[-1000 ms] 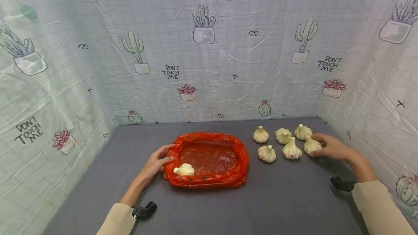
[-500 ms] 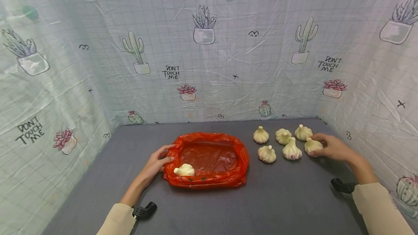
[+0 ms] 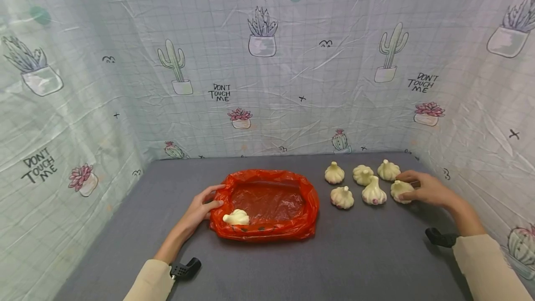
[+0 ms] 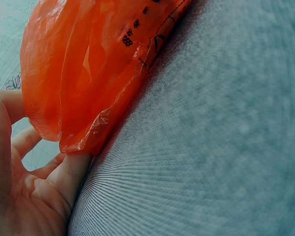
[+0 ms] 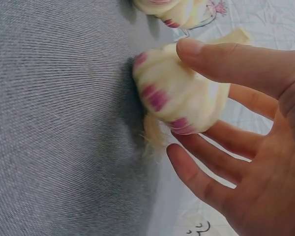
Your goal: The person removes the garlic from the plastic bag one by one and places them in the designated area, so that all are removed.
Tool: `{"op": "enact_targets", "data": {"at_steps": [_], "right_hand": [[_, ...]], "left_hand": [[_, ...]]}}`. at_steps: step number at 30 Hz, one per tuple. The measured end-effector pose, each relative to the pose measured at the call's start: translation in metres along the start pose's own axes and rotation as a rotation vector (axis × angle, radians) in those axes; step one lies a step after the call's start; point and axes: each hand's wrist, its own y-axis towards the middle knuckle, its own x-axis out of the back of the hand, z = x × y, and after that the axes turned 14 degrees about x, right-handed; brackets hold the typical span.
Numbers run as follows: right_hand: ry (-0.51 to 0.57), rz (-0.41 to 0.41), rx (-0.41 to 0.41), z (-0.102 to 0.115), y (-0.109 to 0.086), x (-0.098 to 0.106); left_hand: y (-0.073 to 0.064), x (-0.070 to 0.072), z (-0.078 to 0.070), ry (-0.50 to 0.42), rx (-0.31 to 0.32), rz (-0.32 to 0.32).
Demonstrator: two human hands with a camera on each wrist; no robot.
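Note:
In the head view my left hand (image 3: 203, 207) holds the left end of a red plastic bag (image 3: 311, 203), its thumb and fingers spread along that side. The bag stands with its mouth wide and its rim folded down. One pale garlic bulb (image 3: 237, 217) lies inside at the near left. On the right, my right hand (image 3: 426, 189) grips another garlic bulb (image 3: 401, 191) between thumb and fingers. The right wrist view shows this bulb's purple-streaked cloves and tuft of roots close to the table, the thumb (image 5: 211, 59) across its side and the other fingers partly behind it.
Several more garlic bulbs (image 3: 374, 192) stand in two loose rows on the grey table (image 3: 334, 259), between the bag and my right hand. A patterned cloth (image 3: 301, 124) hangs behind the table and along both sides.
The garlic bulb at my right hand has shifted and turned slightly, its stem now a little nearer me and farther right. My left hand and the bag stay put.

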Motion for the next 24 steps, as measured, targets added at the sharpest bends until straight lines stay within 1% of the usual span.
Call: {"op": "enact_targets", "data": {"at_steps": [4,9,17,24], "right_hand": [[-0.011,-0.011,0.007,0.002,-0.001,0.003],[-0.051,-0.022,-0.012,0.012,0.001,0.009],[-0.085,-0.051,-0.02,0.034,0.008,0.015],[-0.13,-0.084,0.02,0.056,0.014,0.018]], "left_hand": [[0.001,0.0,0.001,0.002,-0.002,0.002],[0.002,0.0,0.001,-0.006,-0.011,0.006],[0.002,0.0,0.001,-0.004,-0.012,-0.002],[0.002,0.001,0.002,0.001,-0.01,-0.004]]}}
